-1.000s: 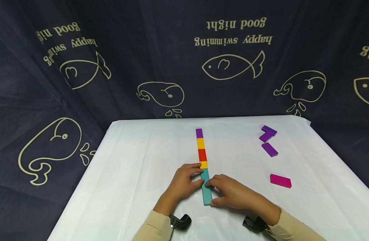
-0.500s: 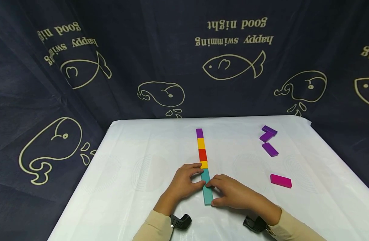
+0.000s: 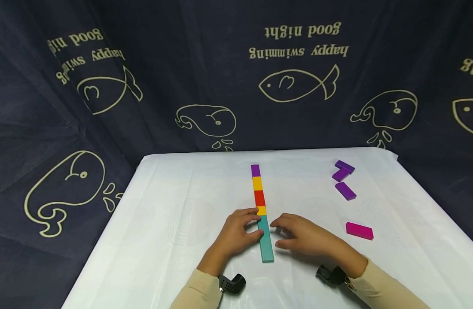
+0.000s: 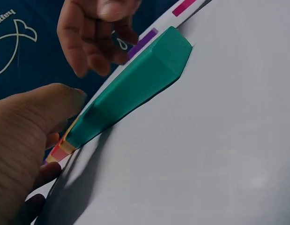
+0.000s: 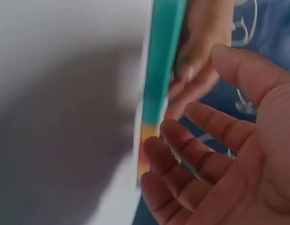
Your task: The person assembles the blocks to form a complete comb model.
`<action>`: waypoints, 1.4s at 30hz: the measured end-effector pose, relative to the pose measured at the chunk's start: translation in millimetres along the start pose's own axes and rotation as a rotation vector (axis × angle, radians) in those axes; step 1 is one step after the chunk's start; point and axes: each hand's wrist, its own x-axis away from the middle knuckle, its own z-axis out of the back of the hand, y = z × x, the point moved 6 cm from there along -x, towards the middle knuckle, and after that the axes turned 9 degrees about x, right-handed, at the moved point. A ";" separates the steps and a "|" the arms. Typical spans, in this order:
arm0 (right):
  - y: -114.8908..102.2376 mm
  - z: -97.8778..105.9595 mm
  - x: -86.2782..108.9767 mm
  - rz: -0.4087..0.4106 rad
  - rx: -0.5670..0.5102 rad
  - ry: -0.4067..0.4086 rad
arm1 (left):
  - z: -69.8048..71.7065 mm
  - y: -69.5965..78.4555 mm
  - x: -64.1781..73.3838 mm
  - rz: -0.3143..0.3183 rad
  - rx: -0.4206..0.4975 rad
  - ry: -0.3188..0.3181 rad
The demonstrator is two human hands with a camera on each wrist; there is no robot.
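A straight row of coloured blocks runs away from me on the white table: a long teal block (image 3: 266,249) nearest, then a yellow block (image 3: 261,210), a red block (image 3: 260,198), another yellow block (image 3: 257,183) and a purple block (image 3: 255,170) at the far end. Along the row's left side rests my left hand (image 3: 234,231), its thumb and fingertips touching the teal and near yellow blocks. To the right, my right hand (image 3: 303,234) hovers apart from the teal block, fingers loosely spread and holding nothing. The right wrist view shows its palm beside the row.
On the right of the white table (image 3: 163,189) lies a pink block (image 3: 359,231). Farther back, a purple block (image 3: 345,191) lies near two more that touch each other. A dark printed cloth (image 3: 236,77) hangs behind the table.
My right hand has let go of the teal block and moved slightly right and away from me. The left hand and the row look about the same.
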 end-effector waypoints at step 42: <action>218.8 96.1 82.1 -0.483 -0.147 0.264 | 28.0 -45.9 -110.3 0.044 0.098 -0.079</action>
